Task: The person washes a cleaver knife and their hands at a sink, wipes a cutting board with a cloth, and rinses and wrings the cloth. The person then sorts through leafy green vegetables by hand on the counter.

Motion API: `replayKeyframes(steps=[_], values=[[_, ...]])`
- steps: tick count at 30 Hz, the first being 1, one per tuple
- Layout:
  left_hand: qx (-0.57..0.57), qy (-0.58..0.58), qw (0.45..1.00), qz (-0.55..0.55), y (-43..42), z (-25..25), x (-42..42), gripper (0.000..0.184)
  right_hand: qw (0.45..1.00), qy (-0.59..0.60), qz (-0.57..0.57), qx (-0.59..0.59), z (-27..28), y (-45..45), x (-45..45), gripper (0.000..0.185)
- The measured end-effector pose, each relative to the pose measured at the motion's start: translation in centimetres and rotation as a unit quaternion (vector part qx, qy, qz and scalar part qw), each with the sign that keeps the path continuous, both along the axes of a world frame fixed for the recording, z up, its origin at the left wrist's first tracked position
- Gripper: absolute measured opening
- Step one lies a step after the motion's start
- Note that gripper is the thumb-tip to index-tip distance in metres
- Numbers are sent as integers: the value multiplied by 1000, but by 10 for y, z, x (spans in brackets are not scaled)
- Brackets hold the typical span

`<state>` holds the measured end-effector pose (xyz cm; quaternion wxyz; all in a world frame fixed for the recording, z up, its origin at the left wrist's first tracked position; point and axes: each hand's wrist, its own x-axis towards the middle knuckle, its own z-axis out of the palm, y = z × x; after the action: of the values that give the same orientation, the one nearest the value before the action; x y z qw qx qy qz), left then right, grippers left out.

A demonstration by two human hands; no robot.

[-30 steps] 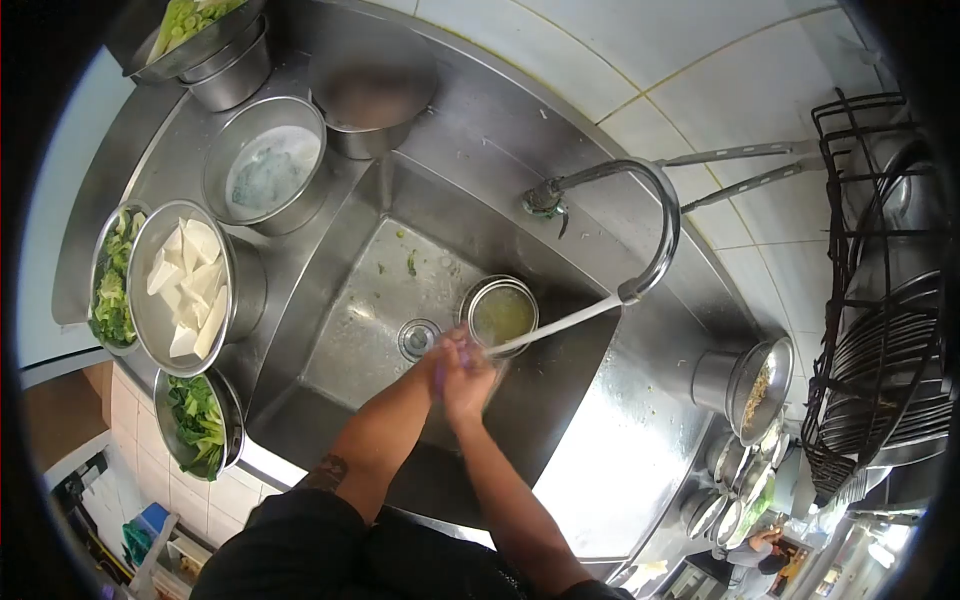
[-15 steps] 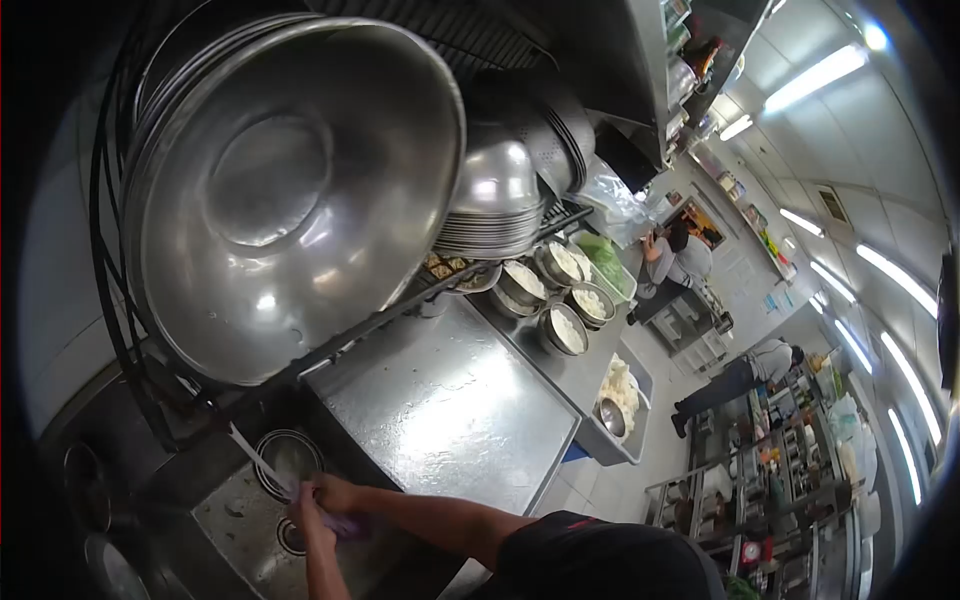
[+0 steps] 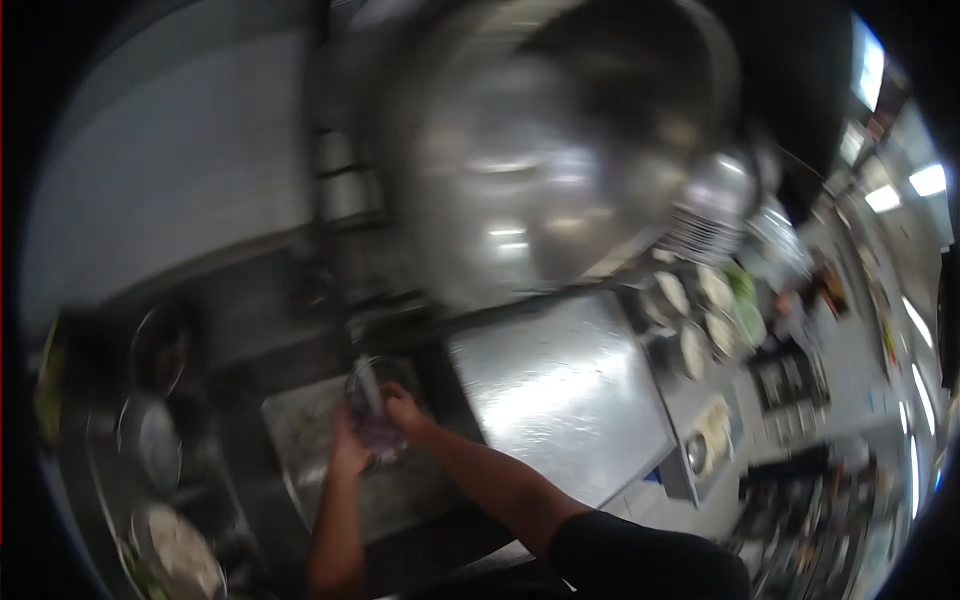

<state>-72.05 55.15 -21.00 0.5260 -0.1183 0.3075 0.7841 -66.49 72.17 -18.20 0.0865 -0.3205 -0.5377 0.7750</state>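
Over the metal sink (image 3: pixel 290 420), both hands are close together around a purple item (image 3: pixel 380 432), its shape blurred by motion. My left hand (image 3: pixel 348 440) is on its left side, and my right hand (image 3: pixel 400 408) grips it from the right. A pale stream of water (image 3: pixel 366 380) runs down onto the item between the hands. The round container seen beside the hands in the sink is mostly blurred and covered now.
Large metal bowls (image 3: pixel 560 150) sit on a rack above the sink. A shiny steel counter (image 3: pixel 560 390) lies to the right, with small bowls of white food (image 3: pixel 692 348) beyond. At the lower left is a pan of white pieces (image 3: pixel 178 552).
The view swung up and right, then partly back left, so the rack and counter now show. The hands have moved apart slightly, with the purple item between them under the water.
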Motion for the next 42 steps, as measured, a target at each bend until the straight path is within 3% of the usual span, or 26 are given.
replayKeyframes(steps=[1,2,3,5,7,8,9,11,13,14,15,16,18,19,21,24,28,30,31,32,36,37,38,40,41,42], values=[[-105,6,994,12,24,48,13,56,994,-57,42,77,17,-33,0,29],[20,3,997,69,29,-24,17,46,977,-105,86,162,41,-59,0,33],[-44,-13,997,63,38,-22,25,45,975,-109,126,149,53,-80,4,33],[-123,-45,990,50,53,-21,42,44,910,-14,194,366,66,-102,24,36],[-185,-77,979,38,67,-5,63,42,864,-238,71,439,50,-73,15,37],[-211,-87,973,40,75,6,69,42,883,-262,-22,388,49,-47,3,48],[-228,-96,968,42,77,18,75,41,917,-306,72,244,99,-12,-15,56],[-204,-104,973,39,88,40,77,40,893,-327,96,294,72,10,-8,61],[-20,-90,996,11,76,76,80,45,826,-402,63,391,55,28,8,65],[29,-76,996,-41,71,47,70,47,782,-389,155,462,40,42,22,63],[-7,-56,998,-30,68,101,73,37,817,-273,247,443,-16,69,32,59],[-45,-35,998,-19,65,164,76,28,878,-155,197,408,35,59,45,35],[-96,242,962,-82,55,134,70,12,955,-127,209,169,108,56,44,52],[-89,248,961,-88,51,144,67,12,975,-75,204,39,114,51,46,58],[-225,411,883,-14,42,171,50,24,976,-35,202,69,133,40,63,55],[-239,531,812,44,35,165,18,23,950,33,263,165,138,50,79,45],[-186,314,929,66,24,223,-3,17,885,21,338,319,136,83,82,18],[-139,284,947,46,16,208,-26,27,900,13,357,247,149,99,56,11],[-69,142,986,57,16,204,-31,32,986,81,132,68,148,98,36,15],[-1,-6,997,72,10,197,-32,37,978,134,-102,-127,142,88,19,20],[-3,-68,996,61,48,46,-27,45,970,36,-59,-232,124,-8,-31,34],[-37,-73,995,54,47,12,-19,43,999,18,12,42,122,-43,-22,37],[-42,-96,994,38,45,16,-8,41,946,15,90,310,127,-76,-5,41],[-8,-170,985,27,42,15,14,38,883,-22,199,425,137,-103,9,38],[38,-248,967,47,49,18,24,36,781,22,98,616,71,-92,2,32],[137,-458,870,117,59,19,39,35,842,-247,73,474,39,-75,-20,25]])
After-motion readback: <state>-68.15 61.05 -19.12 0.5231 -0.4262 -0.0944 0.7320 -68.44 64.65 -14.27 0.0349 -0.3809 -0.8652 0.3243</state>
